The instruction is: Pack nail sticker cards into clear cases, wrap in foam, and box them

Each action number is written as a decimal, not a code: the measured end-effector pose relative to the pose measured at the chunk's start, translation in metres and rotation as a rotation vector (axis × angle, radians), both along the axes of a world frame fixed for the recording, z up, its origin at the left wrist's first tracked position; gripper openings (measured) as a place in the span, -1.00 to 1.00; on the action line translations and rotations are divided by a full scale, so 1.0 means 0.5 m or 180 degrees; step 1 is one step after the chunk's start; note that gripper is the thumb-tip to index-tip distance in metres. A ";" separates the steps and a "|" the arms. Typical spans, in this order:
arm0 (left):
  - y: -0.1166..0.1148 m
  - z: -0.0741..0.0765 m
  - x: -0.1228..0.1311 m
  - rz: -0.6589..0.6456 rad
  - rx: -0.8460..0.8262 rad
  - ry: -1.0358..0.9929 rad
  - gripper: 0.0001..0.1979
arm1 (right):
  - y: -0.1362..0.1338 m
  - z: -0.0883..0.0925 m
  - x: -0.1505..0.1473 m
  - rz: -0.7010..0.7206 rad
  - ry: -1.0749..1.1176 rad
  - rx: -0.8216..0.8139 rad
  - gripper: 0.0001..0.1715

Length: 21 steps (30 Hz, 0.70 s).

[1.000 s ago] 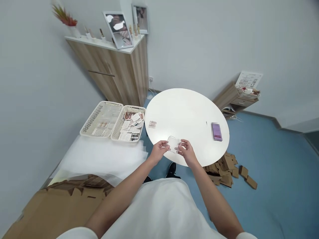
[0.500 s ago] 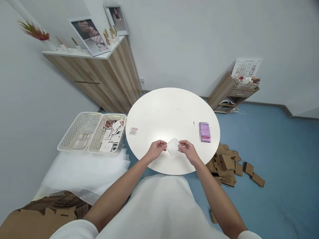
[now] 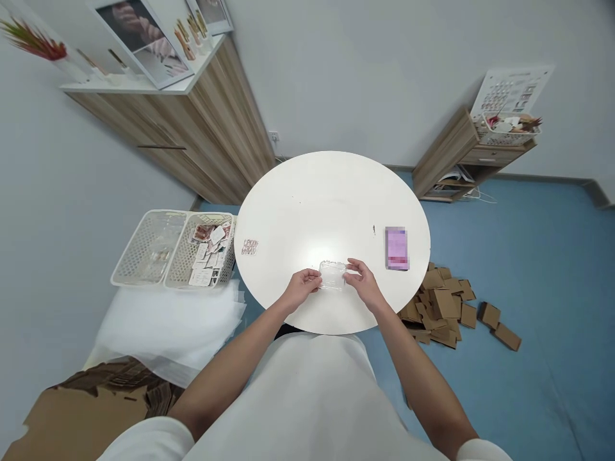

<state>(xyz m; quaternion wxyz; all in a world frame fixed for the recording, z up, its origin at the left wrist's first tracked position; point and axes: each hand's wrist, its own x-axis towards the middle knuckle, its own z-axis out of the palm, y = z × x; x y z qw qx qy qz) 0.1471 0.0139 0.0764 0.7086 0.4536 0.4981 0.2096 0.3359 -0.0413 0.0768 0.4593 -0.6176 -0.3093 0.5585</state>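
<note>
A small clear plastic box (image 3: 332,276) is between my two hands, low over the near part of the round white table (image 3: 288,211). My left hand (image 3: 302,288) is closed, pinching the box's left edge between thumb and fingers. At the opposite edge, my right hand (image 3: 365,285) grips the right side, thumb low and index finger at the upper corner. The see-through walls make it hard to tell whether anything is inside. A small sheet of press-on nails (image 3: 250,247) lies at the table's left. To the right rests a purple, pixelated packet (image 3: 396,248).
Two white baskets (image 3: 175,253) stand left of the table, one with clear boxes, one with cards. Below them are white translucent sheets (image 3: 168,320) and cardboard (image 3: 81,410). Brown boxes (image 3: 444,304) are heaped on the floor at right. Wooden cabinets (image 3: 230,128) stand behind.
The box has turned from a diamond angle to lying square between my hands. My right index finger has lifted and spread from the thumb. My view has shifted slightly.
</note>
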 end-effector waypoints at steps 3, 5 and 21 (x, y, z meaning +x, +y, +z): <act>0.003 -0.010 -0.002 -0.0007 -0.0018 -0.0059 -0.68 | -0.007 -0.002 -0.015 -0.0018 0.0196 -0.0057 -0.40; 0.007 -0.011 -0.006 -0.0127 0.0064 -0.0108 -0.66 | -0.009 0.001 -0.024 -0.0104 0.0186 -0.0029 -0.41; 0.066 -0.002 -0.049 -0.1567 0.2133 0.0172 -0.14 | -0.021 0.021 -0.057 -0.0243 0.0121 0.0073 -0.47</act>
